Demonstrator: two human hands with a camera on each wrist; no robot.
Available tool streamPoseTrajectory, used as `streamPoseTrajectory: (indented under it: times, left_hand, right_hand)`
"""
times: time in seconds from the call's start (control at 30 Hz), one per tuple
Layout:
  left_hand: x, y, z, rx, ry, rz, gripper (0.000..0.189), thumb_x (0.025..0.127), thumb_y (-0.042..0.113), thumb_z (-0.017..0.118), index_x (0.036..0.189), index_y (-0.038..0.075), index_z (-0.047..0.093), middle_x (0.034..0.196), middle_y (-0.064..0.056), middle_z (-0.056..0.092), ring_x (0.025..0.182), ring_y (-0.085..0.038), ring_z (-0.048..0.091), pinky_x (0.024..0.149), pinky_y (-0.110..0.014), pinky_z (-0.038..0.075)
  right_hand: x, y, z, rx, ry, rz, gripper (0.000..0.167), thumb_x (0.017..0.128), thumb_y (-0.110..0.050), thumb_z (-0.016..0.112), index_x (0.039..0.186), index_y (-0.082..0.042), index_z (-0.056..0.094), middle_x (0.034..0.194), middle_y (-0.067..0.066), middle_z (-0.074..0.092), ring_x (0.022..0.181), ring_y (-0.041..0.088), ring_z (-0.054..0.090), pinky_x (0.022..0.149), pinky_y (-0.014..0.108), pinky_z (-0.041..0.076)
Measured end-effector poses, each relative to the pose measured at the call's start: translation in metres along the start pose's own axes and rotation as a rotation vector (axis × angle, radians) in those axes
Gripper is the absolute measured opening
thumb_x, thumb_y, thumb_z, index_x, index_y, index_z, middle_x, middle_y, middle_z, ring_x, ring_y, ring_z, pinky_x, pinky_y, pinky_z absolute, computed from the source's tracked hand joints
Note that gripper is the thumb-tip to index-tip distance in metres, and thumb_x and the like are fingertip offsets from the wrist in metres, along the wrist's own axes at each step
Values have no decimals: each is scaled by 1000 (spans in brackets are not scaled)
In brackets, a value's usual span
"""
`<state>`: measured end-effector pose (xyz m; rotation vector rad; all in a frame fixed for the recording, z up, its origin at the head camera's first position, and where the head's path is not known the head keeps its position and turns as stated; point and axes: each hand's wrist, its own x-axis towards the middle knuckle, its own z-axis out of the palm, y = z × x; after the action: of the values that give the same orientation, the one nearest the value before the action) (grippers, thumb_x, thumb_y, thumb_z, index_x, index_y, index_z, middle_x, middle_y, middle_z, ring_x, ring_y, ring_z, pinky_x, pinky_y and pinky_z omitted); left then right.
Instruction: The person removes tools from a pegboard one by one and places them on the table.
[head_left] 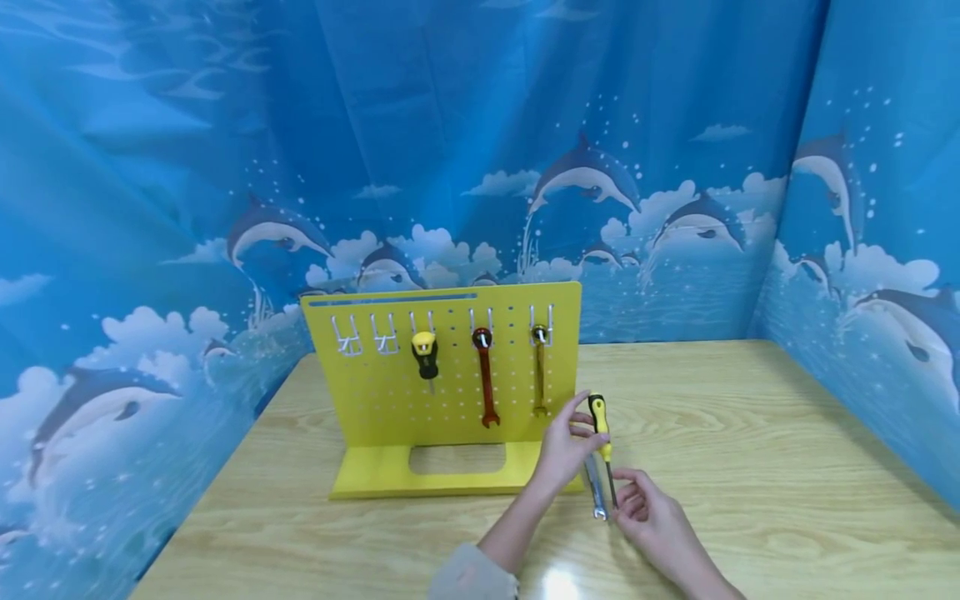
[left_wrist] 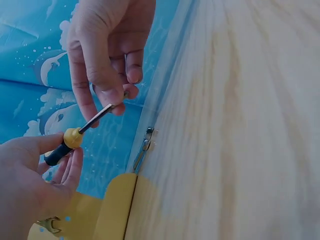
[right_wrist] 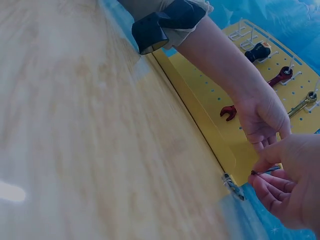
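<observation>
My left hand holds a yellow-and-black screwdriver by its handle, thumb on one side and fingers on the other. The thumb and fingertips of my right hand pinch the tip end of its dark shaft. In the left wrist view the screwdriver slants between both hands, clear of the wooden surface. Below it on the table lies a silver wrench, just beside the base of the yellow pegboard. From the right wrist view, most of the screwdriver is hidden behind my fingers.
On the pegboard hang another yellow-and-black screwdriver, a red wrench and a gold wrench. Two white double hooks stick out at its left. Blue dolphin-print curtains enclose the wooden table.
</observation>
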<state>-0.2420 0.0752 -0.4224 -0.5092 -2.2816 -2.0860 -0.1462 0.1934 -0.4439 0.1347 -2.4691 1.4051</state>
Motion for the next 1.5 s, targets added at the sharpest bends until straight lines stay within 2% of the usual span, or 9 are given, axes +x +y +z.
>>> streamPoseTrajectory:
  times: [0.33,0.63,0.93,1.03,1.17,1.23,1.37,1.4,1.5]
  left_hand:
    - [0,-17,5,15,0,-11,66,72,-7,71,132,3,46,90,0,57,74,-11,57,61,-20,51]
    - [-2,-27,7,7,-10,-43,65,72,-8,71,131,-4,45,92,-3,56,76,-12,57,64,-21,51]
    - [-2,-30,6,26,-23,-82,64,71,-4,73,130,-4,47,91,-3,58,75,-13,57,63,-21,52]
    - [-2,-31,5,32,-29,-82,63,71,-4,73,129,-5,47,89,-3,58,74,-13,57,62,-21,52]
    - [-2,-31,5,50,-35,-72,61,72,-5,73,127,-8,48,86,-4,58,70,-11,56,60,-20,51]
    - [-1,-31,5,52,-38,-77,60,72,-5,73,127,-8,48,85,-3,58,68,-10,55,59,-20,51]
    - [-1,-32,6,45,-48,-96,61,73,-5,72,128,-7,47,85,-2,57,66,-9,54,57,-21,51]
    - [0,-33,6,40,-52,-103,61,73,-6,72,128,-7,47,85,-1,57,64,-9,54,55,-20,51]
    - [1,-34,7,38,-64,-114,61,74,-6,71,130,-7,45,82,0,55,59,-7,51,51,-18,48]
  right_hand:
    - [-1,7,1,-27,-46,72,45,67,15,67,110,3,57,77,0,56,64,8,53,61,22,50]
    - [-3,12,4,-30,-73,64,41,67,14,64,107,5,57,77,1,55,64,6,52,59,21,49]
    - [-4,13,3,-34,-97,80,43,65,12,63,107,5,57,77,0,53,65,6,51,59,21,48]
    - [-3,13,3,-42,-101,75,43,65,11,63,108,6,57,77,0,53,65,6,51,59,21,48]
    - [-4,16,4,-45,-83,13,41,64,11,62,104,8,57,75,-1,53,63,5,50,56,21,47]
    - [-5,17,4,-37,-73,7,40,63,11,62,103,8,58,74,-1,52,63,5,50,56,21,47]
    - [-4,14,4,-46,-75,39,41,64,11,62,104,7,59,74,0,53,64,6,51,57,21,47]
    - [-4,12,3,-39,-80,79,42,64,11,62,106,6,59,75,-1,53,64,6,51,58,21,48]
    - [-4,10,2,-49,-91,104,43,64,11,63,107,7,58,76,0,53,65,6,51,59,21,48]
